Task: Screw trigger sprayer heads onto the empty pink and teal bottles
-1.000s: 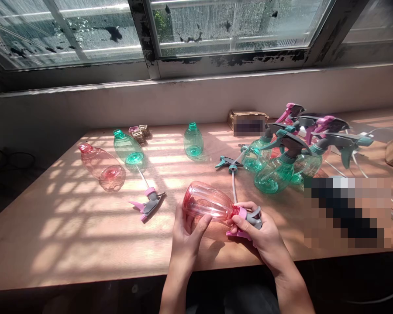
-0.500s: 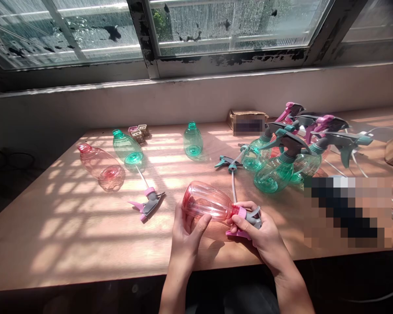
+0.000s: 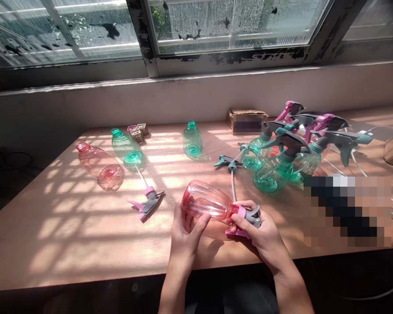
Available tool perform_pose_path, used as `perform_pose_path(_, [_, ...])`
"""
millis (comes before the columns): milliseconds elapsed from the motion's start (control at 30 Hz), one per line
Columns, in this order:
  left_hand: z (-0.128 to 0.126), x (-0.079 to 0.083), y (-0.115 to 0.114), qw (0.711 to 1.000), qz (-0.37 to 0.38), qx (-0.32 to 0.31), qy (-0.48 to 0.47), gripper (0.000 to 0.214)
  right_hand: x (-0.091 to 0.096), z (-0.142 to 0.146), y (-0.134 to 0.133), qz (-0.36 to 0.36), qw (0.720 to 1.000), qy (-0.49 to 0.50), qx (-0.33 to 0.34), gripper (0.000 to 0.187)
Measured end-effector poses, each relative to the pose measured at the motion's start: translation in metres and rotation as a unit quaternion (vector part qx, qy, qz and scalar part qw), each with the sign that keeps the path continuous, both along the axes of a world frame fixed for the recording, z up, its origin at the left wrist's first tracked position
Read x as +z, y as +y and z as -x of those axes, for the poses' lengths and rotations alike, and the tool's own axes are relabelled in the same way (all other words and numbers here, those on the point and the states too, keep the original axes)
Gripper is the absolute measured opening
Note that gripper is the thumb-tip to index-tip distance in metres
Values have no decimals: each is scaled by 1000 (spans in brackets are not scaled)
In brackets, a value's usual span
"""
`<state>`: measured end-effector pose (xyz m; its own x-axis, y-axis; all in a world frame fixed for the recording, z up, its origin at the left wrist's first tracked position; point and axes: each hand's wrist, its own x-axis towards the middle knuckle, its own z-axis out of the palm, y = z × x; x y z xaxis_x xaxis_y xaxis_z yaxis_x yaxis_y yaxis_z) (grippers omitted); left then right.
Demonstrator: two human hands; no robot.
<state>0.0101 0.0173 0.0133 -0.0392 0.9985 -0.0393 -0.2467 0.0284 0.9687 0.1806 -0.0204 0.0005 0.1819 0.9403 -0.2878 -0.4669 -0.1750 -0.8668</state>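
Between our half-curled left hand (image 3: 187,226) and closed right hand (image 3: 260,229) we hold a red tapered plastic bottle (image 3: 209,198), the right gripping its pink-and-grey plastic trigger sprayer (image 3: 251,216), best kept square to the neck (image 3: 233,210).

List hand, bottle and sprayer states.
Left hand, gripping held red bottle
Held red bottle, sideways
Right hand, gripping held sprayer
Held sprayer, at its neck
Leftmost red bottle, uncapped
Leftmost green bottle, uncapped
Middle green bottle, uncapped
Left pink sprayer, loose
Middle teal sprayer, loose
Front green bottle, sprayer fitted
Bottles behind, partly hidden
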Motion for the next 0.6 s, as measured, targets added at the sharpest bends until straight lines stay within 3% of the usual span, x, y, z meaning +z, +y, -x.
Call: perform_pose_path(600, [0, 0, 0, 1000, -3, -10, -4, 55, 2, 0, 1, 3, 1000, -6, 5, 49])
